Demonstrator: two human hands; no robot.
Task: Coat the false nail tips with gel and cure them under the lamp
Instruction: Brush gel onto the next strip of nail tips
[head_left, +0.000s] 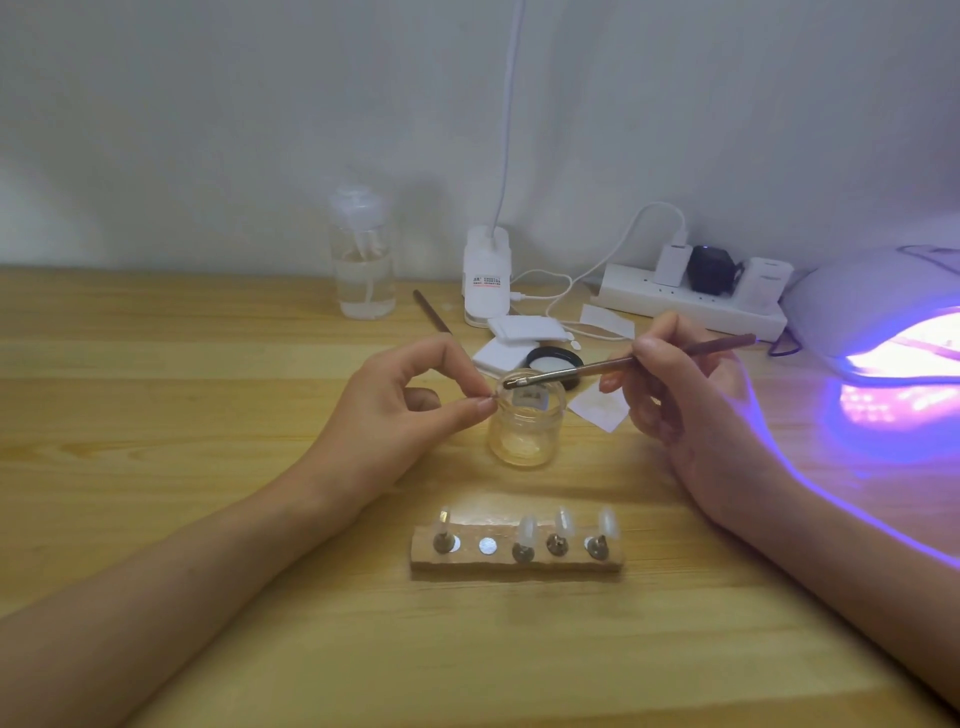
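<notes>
While the left hand (415, 395) pinches a tiny piece (492, 398), too small to identify, between thumb and forefinger just beside the left rim of the glass jar (524, 431), the right hand (670, 400) grips a brush (597, 368) like a pen, its tip over the jar's mouth. The jar stands mid-tabletop (208, 364). Nearer the front edge, a wooden block (514, 564) carries four false nail tips (528, 527) upright on pins. The lamp (878, 306) glows violet at the tabletop's right edge.
</notes>
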